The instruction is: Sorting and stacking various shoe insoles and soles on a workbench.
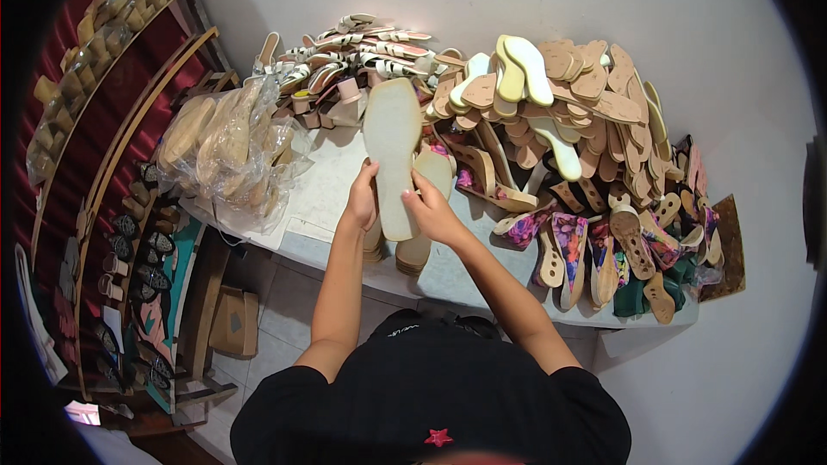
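Note:
A pale shoe sole (393,133) with a tan rim is held upright in front of me, over the near part of the table. My left hand (363,198) grips its left edge near the narrow middle. On the opposite edge my right hand (431,209) is closed, its thumb lying on the sole's face. Under and just behind the held sole are stacked soles (413,256) of a similar tan colour, partly hidden by it and by my hands.
The white table (323,181) bears clear bags of shoe forms (233,146) at left, strappy white shoes (375,47) at the back and piled tan insoles (603,86) at right. Floral wedges (570,254) crowd the front right. Shoe racks (129,133) stand left; a cardboard box (234,321) sits below.

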Tool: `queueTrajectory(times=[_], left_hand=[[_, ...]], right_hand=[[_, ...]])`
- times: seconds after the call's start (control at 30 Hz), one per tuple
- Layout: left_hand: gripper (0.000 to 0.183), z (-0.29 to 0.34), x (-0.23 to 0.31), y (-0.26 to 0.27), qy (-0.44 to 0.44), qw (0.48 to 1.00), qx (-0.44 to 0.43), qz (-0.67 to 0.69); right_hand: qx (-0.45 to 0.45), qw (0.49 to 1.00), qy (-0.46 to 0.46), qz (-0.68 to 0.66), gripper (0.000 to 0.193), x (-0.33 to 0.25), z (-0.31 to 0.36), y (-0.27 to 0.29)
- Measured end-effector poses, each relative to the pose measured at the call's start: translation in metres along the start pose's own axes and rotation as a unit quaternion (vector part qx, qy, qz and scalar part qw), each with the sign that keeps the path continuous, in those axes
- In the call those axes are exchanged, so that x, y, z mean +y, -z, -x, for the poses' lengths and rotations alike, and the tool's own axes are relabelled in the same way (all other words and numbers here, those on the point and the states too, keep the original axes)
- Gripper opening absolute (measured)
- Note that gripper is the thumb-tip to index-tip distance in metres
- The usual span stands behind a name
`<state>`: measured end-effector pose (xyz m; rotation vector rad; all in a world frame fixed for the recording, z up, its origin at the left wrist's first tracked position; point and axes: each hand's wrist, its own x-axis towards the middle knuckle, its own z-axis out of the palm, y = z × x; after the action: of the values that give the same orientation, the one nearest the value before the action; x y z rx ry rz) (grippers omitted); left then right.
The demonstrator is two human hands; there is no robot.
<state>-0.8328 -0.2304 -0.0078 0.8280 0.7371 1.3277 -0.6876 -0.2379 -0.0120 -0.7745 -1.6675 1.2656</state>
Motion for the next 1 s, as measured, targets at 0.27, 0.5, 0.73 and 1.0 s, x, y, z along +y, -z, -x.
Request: queueTrajectory(times=[0.27, 0.5, 0.73, 1.0], left_hand=[[0.027, 0.017, 0.018, 0.026, -0.049, 0.980, 0.098, -0.166], [0.028, 0.019, -0.003, 0.082, 0.017, 0.961, 0.050, -0.270], [0.059, 0.021, -0.012, 0.079, 0.047, 0.908, 0.157, -0.385], [0.095, 0.045, -0.014, 0.034, 0.000, 0.758, 0.136, -0.638]], right_hand=[[0.072, 0.976, 0.025, 0.204, 0.052, 0.006, -0.043, 0.013], [0.000, 0.957, -0.071, 0.282, 0.054, 0.032, -0.128, 0.035], [-0.100, 0.910, -0.121, 0.383, 0.047, 0.048, -0.158, 0.032], [-0.085, 0.911, -0.115, 0.386, 0.044, 0.073, -0.160, 0.045]])
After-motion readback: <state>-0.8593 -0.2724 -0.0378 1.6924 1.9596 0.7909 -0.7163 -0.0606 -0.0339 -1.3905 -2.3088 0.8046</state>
